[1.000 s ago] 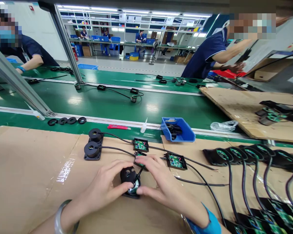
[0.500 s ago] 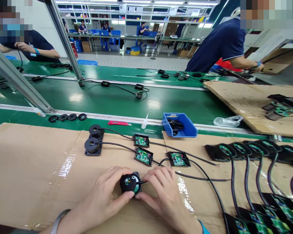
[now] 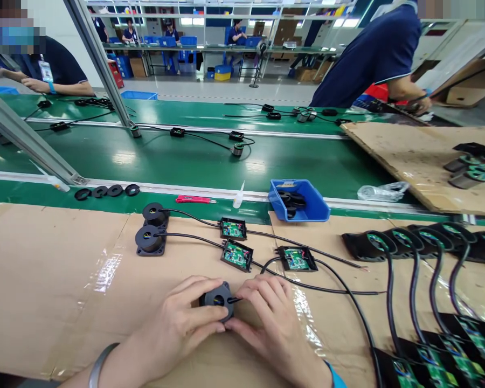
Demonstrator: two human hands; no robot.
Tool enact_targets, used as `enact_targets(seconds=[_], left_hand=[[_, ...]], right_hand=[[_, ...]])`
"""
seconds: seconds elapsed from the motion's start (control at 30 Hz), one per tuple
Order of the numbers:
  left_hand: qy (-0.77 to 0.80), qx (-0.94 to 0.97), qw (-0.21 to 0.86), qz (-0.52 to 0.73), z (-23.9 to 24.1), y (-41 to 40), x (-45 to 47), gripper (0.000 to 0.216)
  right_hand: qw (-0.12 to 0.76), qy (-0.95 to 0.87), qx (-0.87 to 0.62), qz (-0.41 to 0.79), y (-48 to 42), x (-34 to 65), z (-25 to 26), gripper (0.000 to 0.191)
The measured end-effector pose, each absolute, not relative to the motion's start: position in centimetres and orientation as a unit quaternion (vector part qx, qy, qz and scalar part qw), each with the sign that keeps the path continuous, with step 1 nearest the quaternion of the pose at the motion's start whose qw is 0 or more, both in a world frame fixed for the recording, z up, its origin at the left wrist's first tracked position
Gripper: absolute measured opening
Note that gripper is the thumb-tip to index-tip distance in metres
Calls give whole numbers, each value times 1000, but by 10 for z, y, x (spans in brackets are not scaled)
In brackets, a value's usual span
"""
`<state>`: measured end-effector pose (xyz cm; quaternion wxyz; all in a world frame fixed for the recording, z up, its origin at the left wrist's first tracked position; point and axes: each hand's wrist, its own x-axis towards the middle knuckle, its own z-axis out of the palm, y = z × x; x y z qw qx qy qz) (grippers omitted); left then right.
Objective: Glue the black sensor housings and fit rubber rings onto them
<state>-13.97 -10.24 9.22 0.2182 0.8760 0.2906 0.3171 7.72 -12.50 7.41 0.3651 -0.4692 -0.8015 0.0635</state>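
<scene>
Both my hands grip one small round black speaker unit (image 3: 218, 299) on the cardboard-covered bench (image 3: 48, 280). My left hand (image 3: 178, 323) wraps its left side with fingers curled over it. My right hand (image 3: 272, 320) pinches its right side where a black cable (image 3: 307, 285) leaves it. That cable runs to an open black box with a green circuit board (image 3: 296, 258). Two more speaker units (image 3: 150, 231) stand at upper left, wired to two more board boxes (image 3: 235, 242).
A row of wired black units (image 3: 412, 242) lies at right, more boards (image 3: 448, 355) at lower right. A blue bin (image 3: 299, 200), red cutter (image 3: 194, 199), glue nozzle (image 3: 239, 195) and black rings (image 3: 105, 191) sit by the green conveyor (image 3: 178, 161). Other people work across it.
My hands have drawn the speaker unit nearer to me and turned it, so its black top now faces up instead of the open green inside. The middle board box is uncovered.
</scene>
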Motion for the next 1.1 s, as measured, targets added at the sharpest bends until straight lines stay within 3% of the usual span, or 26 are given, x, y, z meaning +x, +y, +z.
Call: enact_targets(seconds=[0.43, 0.6, 0.73, 1.1], left_hand=[[277, 883, 209, 318, 89, -100, -138, 14], [270, 876, 230, 326, 87, -99, -140, 16], [266, 876, 236, 325, 87, -97, -141, 16], [260, 918, 80, 287, 97, -95, -132, 10]], right_hand=[[386, -803, -451, 48, -131, 83, 74, 11], [387, -814, -432, 34, -131, 88, 73, 32], [389, -817, -426, 26, -130, 91, 73, 39], [394, -813, -428, 28, -131, 91, 72, 36]])
